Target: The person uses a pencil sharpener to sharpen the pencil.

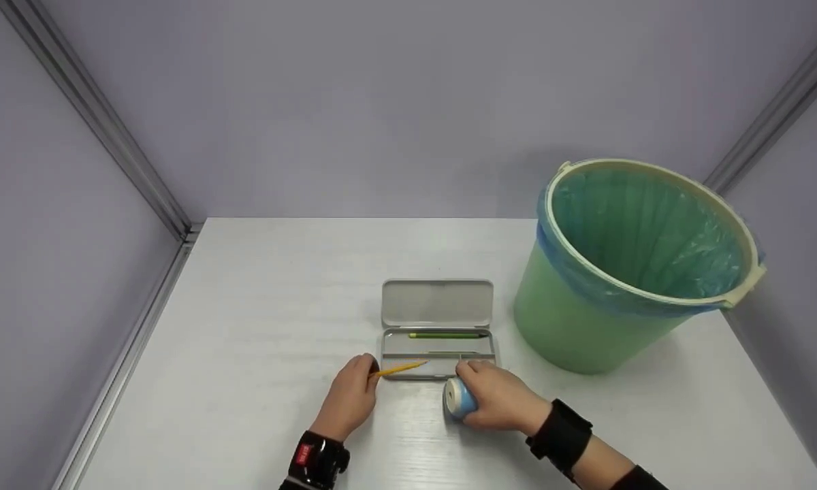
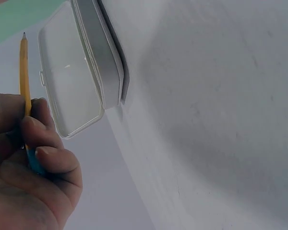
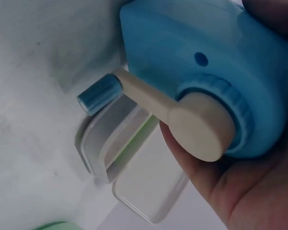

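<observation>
Slim yellow pencil (image 1: 398,369), rounded blue sharpener (image 1: 460,398), probably plastic

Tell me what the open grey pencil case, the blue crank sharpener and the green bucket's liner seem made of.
The open grey pencil case looks like thin matte metal, perhaps plastic: pressed rounded rims, dull sheen. The blue crank sharpener in the right hand looks like smooth moulded plastic with a cream crank. The green bucket's liner looks like thin translucent plastic film, wrinkled and folded over the rim.

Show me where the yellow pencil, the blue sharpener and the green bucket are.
yellow pencil (image 1: 398,369), head view, middle of its shaft.
blue sharpener (image 3: 201,57), right wrist view, blue body above the crank.
green bucket (image 1: 565,320), head view, outer wall.
</observation>
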A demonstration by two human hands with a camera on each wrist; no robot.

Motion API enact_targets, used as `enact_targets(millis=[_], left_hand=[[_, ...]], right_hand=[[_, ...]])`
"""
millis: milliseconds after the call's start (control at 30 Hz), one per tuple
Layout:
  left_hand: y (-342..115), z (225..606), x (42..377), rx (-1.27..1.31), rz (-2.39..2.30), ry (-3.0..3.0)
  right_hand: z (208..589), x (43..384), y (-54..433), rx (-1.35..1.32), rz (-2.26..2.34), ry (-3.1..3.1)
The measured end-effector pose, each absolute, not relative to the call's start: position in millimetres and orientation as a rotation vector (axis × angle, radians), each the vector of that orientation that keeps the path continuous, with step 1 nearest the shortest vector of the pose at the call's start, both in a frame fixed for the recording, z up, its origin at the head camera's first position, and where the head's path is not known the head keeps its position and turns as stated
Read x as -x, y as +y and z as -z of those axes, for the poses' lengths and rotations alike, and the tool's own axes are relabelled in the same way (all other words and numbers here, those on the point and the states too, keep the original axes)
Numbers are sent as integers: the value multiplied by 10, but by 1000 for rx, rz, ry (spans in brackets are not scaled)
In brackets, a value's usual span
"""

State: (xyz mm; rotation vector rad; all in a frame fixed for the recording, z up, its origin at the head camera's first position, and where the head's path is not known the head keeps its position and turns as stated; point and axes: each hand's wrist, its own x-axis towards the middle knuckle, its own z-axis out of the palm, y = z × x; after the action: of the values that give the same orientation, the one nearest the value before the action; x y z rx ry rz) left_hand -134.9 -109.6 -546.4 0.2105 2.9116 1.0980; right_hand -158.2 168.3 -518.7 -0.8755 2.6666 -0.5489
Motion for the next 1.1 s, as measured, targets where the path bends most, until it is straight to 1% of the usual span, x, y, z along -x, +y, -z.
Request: enact_targets(millis=[33, 267, 367, 767, 833, 1100], left_hand=[[-1102, 5512, 1350, -229, -1105, 2912], [-1160, 6177, 1493, -299, -1045, 2893], [-1156, 6279, 1514, -321, -1028, 2888], [-1094, 6258, 1506, -395, -1040, 2857], [-1077, 6263, 1501, -402, -1061, 2832], [-977, 6361, 1479, -540, -1113, 2878]], right_hand=[[5202, 1581, 1674, 877, 549, 2669], [5259, 1619, 1608, 864, 556, 2671], [5269, 1637, 1588, 846, 552, 2669], [5263, 1642, 1568, 892, 547, 2670], [5312, 1656, 1585, 915, 545, 2675], [5222, 1570, 1529, 991, 421, 2777]])
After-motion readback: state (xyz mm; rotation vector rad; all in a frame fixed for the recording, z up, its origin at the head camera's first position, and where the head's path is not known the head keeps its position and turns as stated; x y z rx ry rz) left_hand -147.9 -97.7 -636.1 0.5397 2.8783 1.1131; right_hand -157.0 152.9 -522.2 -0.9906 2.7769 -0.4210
